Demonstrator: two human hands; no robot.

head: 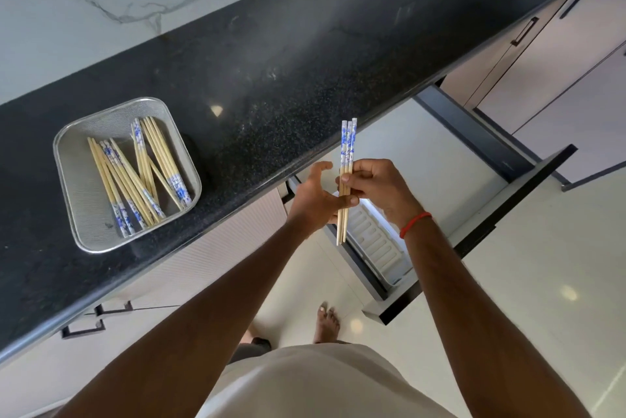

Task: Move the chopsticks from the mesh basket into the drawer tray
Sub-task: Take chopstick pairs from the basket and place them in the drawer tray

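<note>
The right hand [376, 184] pinches three chopsticks [347, 177] upright by their plain middles above the open drawer [508, 160]; the left hand [313, 196] is half-open, its fingers touching them, likely to square the ends. The counter [271, 72] carries the basket [78, 214] near its front edge, with many chopsticks left. The tray [372, 241] waits below, at the drawer's front left corner.

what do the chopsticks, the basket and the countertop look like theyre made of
Chopsticks: probably bamboo or pale wood, matte tan shafts, with glossy white tops printed in blue.
Basket: fine metal mesh with a solid silvery rim, likely steel.
Countertop: polished black speckled stone, probably granite; it mirrors a ceiling light.
</note>
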